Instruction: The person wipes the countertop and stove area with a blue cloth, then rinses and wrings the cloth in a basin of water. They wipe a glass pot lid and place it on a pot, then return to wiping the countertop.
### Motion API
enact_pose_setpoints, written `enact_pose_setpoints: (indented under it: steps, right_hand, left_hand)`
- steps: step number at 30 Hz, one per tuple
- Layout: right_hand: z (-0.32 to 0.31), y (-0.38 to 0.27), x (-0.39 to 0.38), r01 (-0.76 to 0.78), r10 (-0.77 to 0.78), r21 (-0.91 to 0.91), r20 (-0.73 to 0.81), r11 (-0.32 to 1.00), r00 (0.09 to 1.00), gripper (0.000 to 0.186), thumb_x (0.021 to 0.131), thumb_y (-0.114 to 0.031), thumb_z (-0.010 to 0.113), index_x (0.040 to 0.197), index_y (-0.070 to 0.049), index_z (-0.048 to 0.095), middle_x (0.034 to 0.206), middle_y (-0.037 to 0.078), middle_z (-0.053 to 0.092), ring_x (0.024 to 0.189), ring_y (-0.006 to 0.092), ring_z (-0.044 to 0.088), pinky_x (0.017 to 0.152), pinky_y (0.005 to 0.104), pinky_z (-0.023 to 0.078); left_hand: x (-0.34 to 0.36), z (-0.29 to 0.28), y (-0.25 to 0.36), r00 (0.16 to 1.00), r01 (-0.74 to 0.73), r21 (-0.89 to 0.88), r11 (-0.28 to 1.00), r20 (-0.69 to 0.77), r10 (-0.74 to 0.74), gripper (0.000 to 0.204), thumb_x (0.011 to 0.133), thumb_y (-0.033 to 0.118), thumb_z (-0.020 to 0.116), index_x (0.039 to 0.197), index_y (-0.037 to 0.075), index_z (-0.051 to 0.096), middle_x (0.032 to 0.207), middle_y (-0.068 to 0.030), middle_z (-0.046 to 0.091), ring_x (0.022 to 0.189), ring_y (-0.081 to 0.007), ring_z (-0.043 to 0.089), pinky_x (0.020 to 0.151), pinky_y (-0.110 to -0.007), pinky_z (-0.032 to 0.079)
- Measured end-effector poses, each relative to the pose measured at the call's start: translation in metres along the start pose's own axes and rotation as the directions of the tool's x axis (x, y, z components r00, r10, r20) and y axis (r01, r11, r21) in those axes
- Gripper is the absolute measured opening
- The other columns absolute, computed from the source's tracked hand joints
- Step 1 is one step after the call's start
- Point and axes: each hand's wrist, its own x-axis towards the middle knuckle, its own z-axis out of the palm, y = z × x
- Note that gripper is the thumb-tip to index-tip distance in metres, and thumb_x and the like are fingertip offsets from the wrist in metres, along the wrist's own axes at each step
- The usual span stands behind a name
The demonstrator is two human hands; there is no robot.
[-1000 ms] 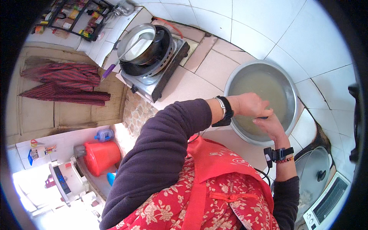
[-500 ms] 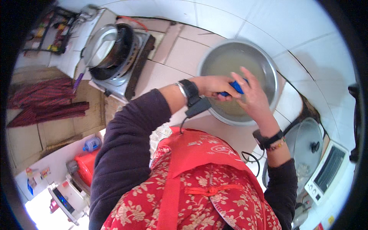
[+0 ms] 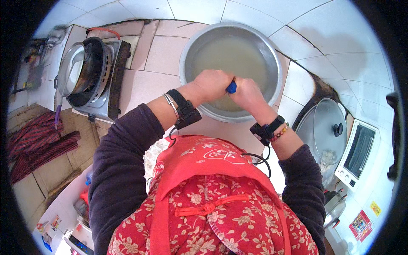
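A small bunched blue cloth (image 3: 231, 87) shows between my two closed fists. My left hand (image 3: 213, 83) grips it from the left and my right hand (image 3: 247, 94) from the right, knuckles close together. Most of the cloth is hidden in my fingers. Both hands are over the near part of a wide metal basin (image 3: 276, 70), which holds cloudy, yellowish water (image 3: 229, 53).
On the left a gas stove (image 3: 114, 100) bears a dark wok (image 3: 91, 100) and a pot (image 3: 63, 74). Glass lids (image 3: 324, 129) and a white toaster oven (image 3: 358, 153) are on the right. Striped red cloth (image 3: 40, 144) lies at the far left. Tiled wall rises behind the basin.
My fingers, partly spread on the right hand before, have closed into fists round the blue cloth, and less of it shows. The whole view has shifted, with the basin now further left and up.
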Motion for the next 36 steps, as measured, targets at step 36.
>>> enact_pose_setpoints:
  steps: [36]
  right_hand:
    - [0.002,0.122,-0.069,-0.450,0.502,0.249,-0.597,0.858,0.626,0.046,0.082,-0.010,0.073,0.125,-0.003,0.057,0.121,0.016,0.060,0.105,0.0284,0.061,0.094,0.0373,0.049]
  left_hand:
    - [-0.050,0.012,-0.106,0.546,0.473,-0.432,0.768,-0.540,-0.641,0.041,0.079,0.021,0.079,0.113,0.002,0.065,0.086,-0.0173,0.067,0.071,-0.0299,0.068,0.064,-0.040,0.056]
